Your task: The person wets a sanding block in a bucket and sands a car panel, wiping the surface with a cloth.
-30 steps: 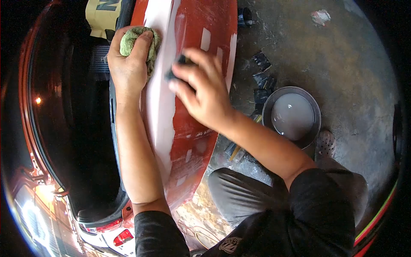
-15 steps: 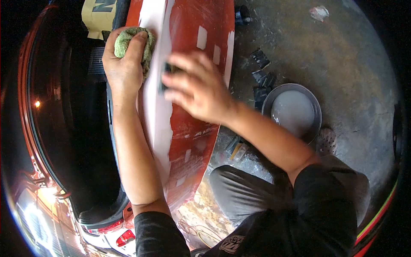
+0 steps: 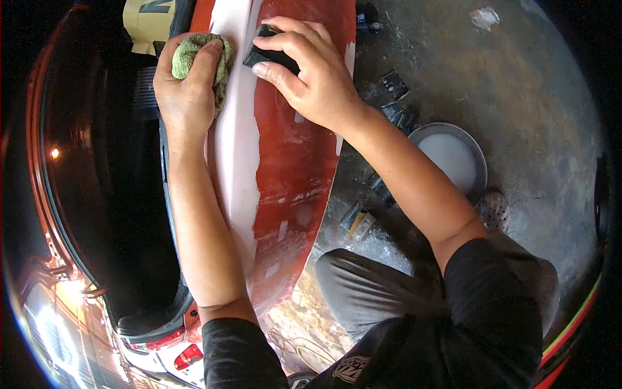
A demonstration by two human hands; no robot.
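My left hand point(image 3: 188, 91) is wrapped round a crumpled green cloth point(image 3: 194, 55) at the inner edge of a red car panel point(image 3: 291, 155). A whitish strip point(image 3: 236, 142) runs along the length of that panel. To the right of the cloth, my right hand point(image 3: 314, 74) grips a dark block point(image 3: 269, 52) between thumb and fingers. The block lies on the panel where the white strip meets the red paint. My palm and fingers hide part of it.
A round basin point(image 3: 481, 155) of cloudy liquid stands on the floor point(image 3: 538, 123) at the right, partly behind my right forearm. Dark sheet pieces point(image 3: 394, 85) lie near it. Yellow paper point(image 3: 146, 26) is at the upper left, and a white scrap point(image 3: 484, 18) at the upper right.
My right hand and the block have moved up along the panel since the half-second-old frame. My left hand stays on the cloth with only a slight shift.
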